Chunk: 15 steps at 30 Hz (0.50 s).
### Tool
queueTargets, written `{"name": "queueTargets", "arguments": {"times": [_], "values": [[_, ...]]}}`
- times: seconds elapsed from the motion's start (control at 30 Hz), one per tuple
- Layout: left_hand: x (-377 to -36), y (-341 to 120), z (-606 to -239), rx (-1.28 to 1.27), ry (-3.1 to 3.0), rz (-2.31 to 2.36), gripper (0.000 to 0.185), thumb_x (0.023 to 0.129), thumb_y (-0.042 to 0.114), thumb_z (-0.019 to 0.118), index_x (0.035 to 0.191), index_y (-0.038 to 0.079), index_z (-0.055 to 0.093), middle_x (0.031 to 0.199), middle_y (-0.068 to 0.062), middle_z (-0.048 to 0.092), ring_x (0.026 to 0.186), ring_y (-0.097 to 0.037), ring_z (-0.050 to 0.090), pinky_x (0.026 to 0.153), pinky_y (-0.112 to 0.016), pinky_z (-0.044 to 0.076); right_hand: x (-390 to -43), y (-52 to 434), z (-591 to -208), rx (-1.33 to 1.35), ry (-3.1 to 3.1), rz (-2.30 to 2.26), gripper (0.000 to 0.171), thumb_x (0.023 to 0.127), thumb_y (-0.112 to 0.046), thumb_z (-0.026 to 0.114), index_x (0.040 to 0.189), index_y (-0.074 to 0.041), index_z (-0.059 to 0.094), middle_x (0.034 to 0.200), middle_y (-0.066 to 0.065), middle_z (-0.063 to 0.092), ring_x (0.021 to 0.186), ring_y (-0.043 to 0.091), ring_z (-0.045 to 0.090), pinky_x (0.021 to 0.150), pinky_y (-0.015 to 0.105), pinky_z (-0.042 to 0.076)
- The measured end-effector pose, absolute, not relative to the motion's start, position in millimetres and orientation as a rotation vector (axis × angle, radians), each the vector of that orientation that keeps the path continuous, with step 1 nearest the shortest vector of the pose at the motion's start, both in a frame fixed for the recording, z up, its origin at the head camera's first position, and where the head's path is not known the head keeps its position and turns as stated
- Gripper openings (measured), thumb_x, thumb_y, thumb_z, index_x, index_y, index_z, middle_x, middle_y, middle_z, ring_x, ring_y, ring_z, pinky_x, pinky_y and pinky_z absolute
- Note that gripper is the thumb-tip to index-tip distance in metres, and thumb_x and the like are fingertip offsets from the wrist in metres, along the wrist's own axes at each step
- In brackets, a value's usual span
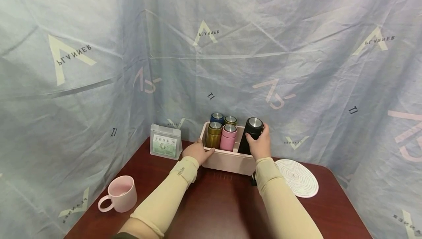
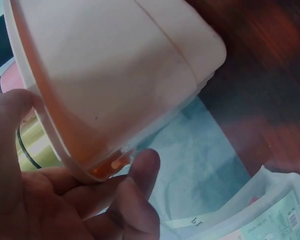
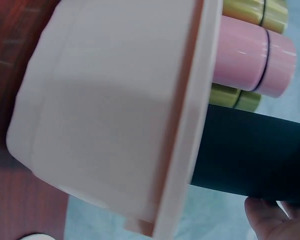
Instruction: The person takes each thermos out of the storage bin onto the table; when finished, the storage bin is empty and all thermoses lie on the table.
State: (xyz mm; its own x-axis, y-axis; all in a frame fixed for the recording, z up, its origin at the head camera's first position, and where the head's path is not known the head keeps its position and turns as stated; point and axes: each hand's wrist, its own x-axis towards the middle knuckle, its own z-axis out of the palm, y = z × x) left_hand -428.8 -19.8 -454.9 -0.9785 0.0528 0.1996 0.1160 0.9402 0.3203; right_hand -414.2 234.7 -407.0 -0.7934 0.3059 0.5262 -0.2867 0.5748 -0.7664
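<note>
A pale pink bin (image 1: 227,161) stands toward the back of the table. My left hand (image 1: 196,153) holds its front left corner, thumb over the rim and fingers under it. My right hand (image 1: 261,145) grips a tall black vacuum flask (image 1: 244,146), whose lower part is inside the bin's right end, hidden by the front wall. The flask leans slightly. To its left stand a pink flask (image 1: 228,139), a gold flask (image 1: 213,137), a blue flask (image 1: 217,117) and a second gold one behind. In the right wrist view, fingertips (image 3: 264,215) touch the black flask (image 3: 250,150).
A tea pouch (image 1: 165,142) stands left of the bin. Nearer on the left is a pink mug (image 1: 123,195). A round white woven mat (image 1: 296,178) lies to the right, and a small black object (image 1: 253,181) shows beside the right sleeve. Fabric curtains (image 1: 230,77) enclose the table.
</note>
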Motion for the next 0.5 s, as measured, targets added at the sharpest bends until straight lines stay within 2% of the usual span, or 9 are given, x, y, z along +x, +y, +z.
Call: {"name": "queueTargets", "arguments": {"times": [0.17,0.33,0.5], "values": [[-430,-20,-457,-0.136,-2.904,-0.489,0.095,0.089,0.073,0.051,0.149,0.000,0.043,0.125,-0.016,0.066,0.090,-0.033,0.069,0.062,-0.047,0.054,-407,236,-396,0.003,-2.156,1.217,0.080,0.088,-0.024,0.076,0.150,-0.005,0.029,0.141,0.025,0.047,0.125,0.041,0.050,0.102,0.053,0.041],[-431,-21,-456,-0.148,-2.905,-0.480,0.096,0.088,0.074,0.051,0.149,0.000,0.043,0.120,-0.016,0.068,0.088,-0.032,0.069,0.062,-0.046,0.054,-400,235,-382,0.050,-2.113,1.246,0.078,0.088,-0.021,0.077,0.149,-0.008,0.030,0.139,0.022,0.048,0.123,0.039,0.051,0.098,0.053,0.044],[-431,-22,-457,-0.143,-2.919,-0.457,0.097,0.089,0.075,0.048,0.152,0.002,0.040,0.122,-0.015,0.067,0.091,-0.031,0.069,0.062,-0.045,0.054,-391,233,-368,0.107,-2.057,1.272,0.076,0.087,-0.018,0.076,0.148,-0.008,0.032,0.138,0.021,0.049,0.123,0.037,0.053,0.100,0.050,0.045]]}}
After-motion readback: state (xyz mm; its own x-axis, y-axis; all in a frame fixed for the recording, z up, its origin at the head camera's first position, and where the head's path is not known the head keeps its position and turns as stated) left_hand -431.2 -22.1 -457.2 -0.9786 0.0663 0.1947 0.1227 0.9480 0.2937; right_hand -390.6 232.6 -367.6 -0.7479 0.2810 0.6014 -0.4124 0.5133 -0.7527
